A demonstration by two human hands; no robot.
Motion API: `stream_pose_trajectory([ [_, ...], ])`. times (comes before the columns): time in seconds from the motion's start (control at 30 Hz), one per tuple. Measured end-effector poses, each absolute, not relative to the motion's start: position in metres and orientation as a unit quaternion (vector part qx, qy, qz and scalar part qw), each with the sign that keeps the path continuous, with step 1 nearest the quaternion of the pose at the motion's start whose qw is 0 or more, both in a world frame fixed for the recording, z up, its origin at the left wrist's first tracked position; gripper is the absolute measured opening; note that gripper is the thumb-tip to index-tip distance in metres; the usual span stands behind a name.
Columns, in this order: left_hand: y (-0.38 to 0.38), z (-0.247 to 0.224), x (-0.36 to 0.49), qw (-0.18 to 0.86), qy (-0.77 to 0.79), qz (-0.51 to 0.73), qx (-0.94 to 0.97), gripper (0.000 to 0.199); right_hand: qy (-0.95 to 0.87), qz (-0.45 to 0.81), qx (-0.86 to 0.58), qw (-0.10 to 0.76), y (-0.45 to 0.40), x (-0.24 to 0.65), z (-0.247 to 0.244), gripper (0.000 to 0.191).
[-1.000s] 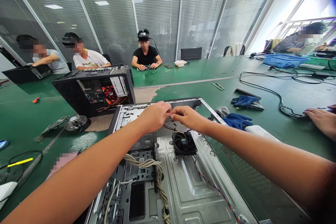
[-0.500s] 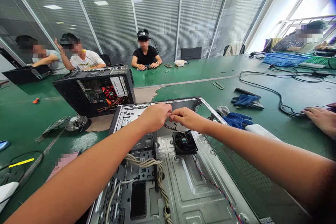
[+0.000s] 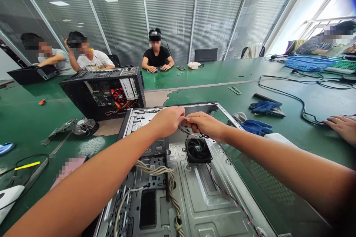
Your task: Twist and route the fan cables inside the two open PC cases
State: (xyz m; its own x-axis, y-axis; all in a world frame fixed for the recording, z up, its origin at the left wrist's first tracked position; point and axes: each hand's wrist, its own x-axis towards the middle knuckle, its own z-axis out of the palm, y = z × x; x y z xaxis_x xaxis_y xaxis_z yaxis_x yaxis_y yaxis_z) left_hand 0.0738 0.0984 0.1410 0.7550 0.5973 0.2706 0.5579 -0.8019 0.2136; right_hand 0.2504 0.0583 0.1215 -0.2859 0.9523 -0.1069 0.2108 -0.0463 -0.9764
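An open metal computer case lies in front of me. Above its far part my left hand is closed, fingertips pinched, close against my right hand. My right hand is closed too, around thin dark cables that hang below the fingers. What my left fingertips pinch is too small to make out. Just below the hands a black fan sits in the case, with a twisted red and blue wire running toward me. A beige braided cable bundle crosses the case's left half.
A black computer tower stands behind at the left. Blue gloves lie right of the case, and a blue basket is farther back. Another person's hand rests at the right edge. Several people sit around the green table.
The view has shifted slightly. My right hand has closed in on the dark cables, which now show under its fingers. My left hand remains pinched beside it.
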Motion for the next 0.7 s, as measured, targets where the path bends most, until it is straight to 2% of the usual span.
stream_pose_trajectory([
  [0.3, 0.097, 0.141, 0.074, 0.054, 0.313, 0.159, 0.935, 0.016, -0.638, 0.506, -0.495, 0.304, 0.057, 0.252, 0.123, 0.015],
  [0.47, 0.098, 0.14, 0.075, 0.056, 0.294, 0.166, 0.939, 0.014, -0.663, 0.505, -0.457, 0.31, 0.06, 0.257, 0.118, 0.018],
  [0.7, 0.098, 0.141, 0.074, 0.043, 0.283, 0.149, 0.946, 0.016, -0.614, 0.572, -0.451, 0.304, 0.061, 0.259, 0.112, 0.018],
])
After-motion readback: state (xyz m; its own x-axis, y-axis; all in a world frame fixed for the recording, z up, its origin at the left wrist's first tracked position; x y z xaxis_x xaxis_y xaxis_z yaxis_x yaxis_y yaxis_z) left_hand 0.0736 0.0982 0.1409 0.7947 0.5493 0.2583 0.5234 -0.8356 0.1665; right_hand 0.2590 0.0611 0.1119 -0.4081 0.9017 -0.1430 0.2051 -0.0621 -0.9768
